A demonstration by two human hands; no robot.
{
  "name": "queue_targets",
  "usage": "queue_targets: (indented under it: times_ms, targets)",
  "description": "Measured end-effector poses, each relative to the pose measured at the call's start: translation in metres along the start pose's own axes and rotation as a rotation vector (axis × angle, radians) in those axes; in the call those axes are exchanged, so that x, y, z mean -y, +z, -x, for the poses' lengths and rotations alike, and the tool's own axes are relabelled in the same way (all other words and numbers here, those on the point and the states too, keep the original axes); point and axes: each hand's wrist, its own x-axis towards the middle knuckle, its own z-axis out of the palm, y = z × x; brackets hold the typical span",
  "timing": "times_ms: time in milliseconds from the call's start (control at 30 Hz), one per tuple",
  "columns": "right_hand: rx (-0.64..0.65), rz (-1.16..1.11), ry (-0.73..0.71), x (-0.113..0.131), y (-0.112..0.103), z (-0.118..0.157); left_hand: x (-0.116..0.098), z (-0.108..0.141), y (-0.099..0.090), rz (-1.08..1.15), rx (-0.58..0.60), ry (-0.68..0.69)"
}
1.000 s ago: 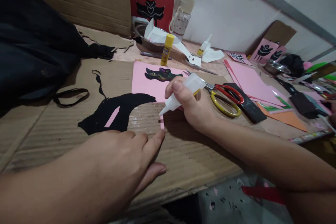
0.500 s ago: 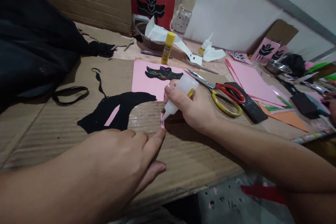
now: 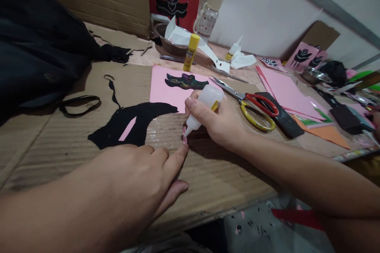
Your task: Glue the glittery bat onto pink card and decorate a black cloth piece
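Note:
My right hand (image 3: 212, 120) grips a white glue bottle (image 3: 208, 99), tilted with its nozzle down on a small pink paper strip (image 3: 185, 136). The tip of my left index finger presses the near end of that strip; the rest of my left hand (image 3: 133, 185) lies on the cardboard (image 3: 166, 136), fingers and thumb apart. Beside it is a black cut shape (image 3: 136, 118) with another pink strip (image 3: 127, 128) on top. Behind, a pink sheet (image 3: 158, 87) bears a black glittery shape (image 3: 186, 82).
Scissors (image 3: 258, 110) lie right of my right hand over a dark block (image 3: 286, 124). A yellow glue stick (image 3: 191, 52), a metal bowl (image 3: 162, 33) and a bottle (image 3: 210, 12) stand behind. Pink sheets (image 3: 289, 91) lie right; a black bag (image 3: 38, 47) is left.
The view has shifted very slightly. Both hands keep nearly the same pose, with the nozzle still at the small pink strip.

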Motion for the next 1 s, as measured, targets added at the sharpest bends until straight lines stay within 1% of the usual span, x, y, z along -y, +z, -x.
queue_targets:
  times_ms: [167,500,833,1000]
  targets:
    - [0.014,-0.002,0.035,0.0000,0.0002,0.0006,-0.0013,0.0039,0.0037,-0.014,-0.056,-0.013]
    - [0.017,-0.011,0.039,0.0005,0.0003,0.0009,0.0023,0.0010,-0.0012,0.015,-0.024,0.032]
    - [0.012,0.012,0.055,0.0010,0.0010,0.0011,-0.0022,0.0042,0.0043,-0.003,-0.098,-0.015]
    - [0.019,0.003,0.042,0.0001,0.0007,0.0013,-0.0007,0.0021,-0.0030,0.005,-0.054,0.029]
